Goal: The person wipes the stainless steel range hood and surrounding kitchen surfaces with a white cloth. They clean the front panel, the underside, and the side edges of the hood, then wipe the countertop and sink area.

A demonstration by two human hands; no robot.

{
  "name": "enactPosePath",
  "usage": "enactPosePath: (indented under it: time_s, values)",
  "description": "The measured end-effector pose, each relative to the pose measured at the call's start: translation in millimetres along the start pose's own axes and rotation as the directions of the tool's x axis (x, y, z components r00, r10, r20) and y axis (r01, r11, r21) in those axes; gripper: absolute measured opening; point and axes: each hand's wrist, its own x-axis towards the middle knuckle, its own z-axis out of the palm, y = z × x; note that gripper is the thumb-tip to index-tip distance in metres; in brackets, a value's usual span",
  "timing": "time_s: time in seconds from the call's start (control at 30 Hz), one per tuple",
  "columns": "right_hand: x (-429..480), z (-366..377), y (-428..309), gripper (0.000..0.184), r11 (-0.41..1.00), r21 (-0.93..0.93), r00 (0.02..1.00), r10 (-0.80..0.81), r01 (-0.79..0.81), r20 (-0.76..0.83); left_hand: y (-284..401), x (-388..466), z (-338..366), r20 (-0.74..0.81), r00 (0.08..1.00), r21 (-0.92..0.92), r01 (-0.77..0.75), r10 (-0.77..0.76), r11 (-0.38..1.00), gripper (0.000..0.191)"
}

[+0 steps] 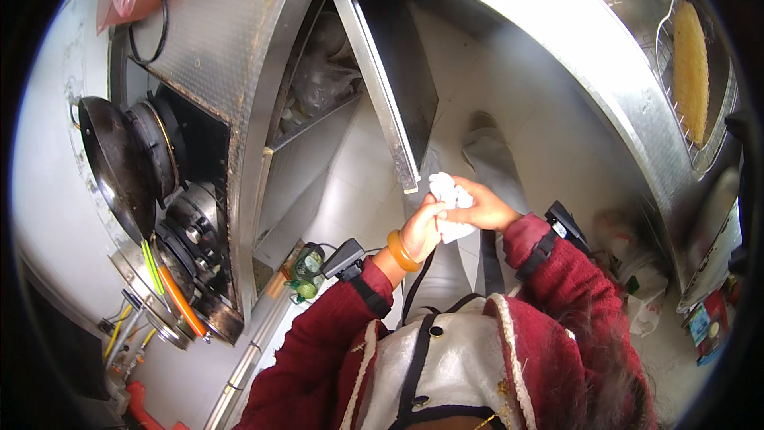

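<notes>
Both hands meet in front of me around a crumpled white cloth or wad of tissue (pixel 444 188). My left hand (pixel 422 227), with an amber-coloured bangle at the wrist, grips it from the left side. From the right, my right hand (pixel 480 206) closes on it with the thumb across the front. Part of the white wad hangs below the fingers, and some is hidden inside them. Just beyond the hands is the lower corner of an open metal cabinet door (pixel 382 89).
Plastic bags (pixel 325 86) fill the open cabinet. At left, a black wok (pixel 113 161) stands by a gas stove (pixel 200 221). A steel counter (pixel 597 71) curves along the right, with a wire rack (pixel 665 60) holding a loofah (pixel 690 71). More bags (pixel 641 286) lie on the floor.
</notes>
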Motion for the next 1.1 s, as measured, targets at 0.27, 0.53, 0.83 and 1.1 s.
enactPosePath:
  time_s: [0.27, 0.53, 0.83, 1.1]
  values:
    - [4.1, -1.1, -22.9, 0.042, 0.949, -0.274, 0.834, -0.275, 0.155, -0.479, 38.7, -31.0, -18.4, -0.207, 0.909, 0.683, -0.13, 0.361, 0.719, 0.054]
    - [2.8, 18.6, -87.3, 0.045, 0.513, -0.843, 0.733, -0.634, 0.16, -0.246, 57.9, -11.4, -4.0, 0.161, 0.686, 0.904, -0.39, 0.71, 0.172, 0.067]
    - [10.1, 50.8, -109.6, 0.053, 0.025, -0.987, 0.731, -0.675, 0.159, 0.1, 64.4, -13.0, -8.6, 0.219, 0.767, 0.878, -0.425, 0.603, 0.221, 0.071]
    - [11.6, 61.2, -92.1, 0.049, -0.23, -0.947, 0.748, -0.582, 0.226, 0.32, 65.8, -5.5, -17.6, 0.248, 0.683, 0.881, -0.454, 0.687, 0.134, 0.065]
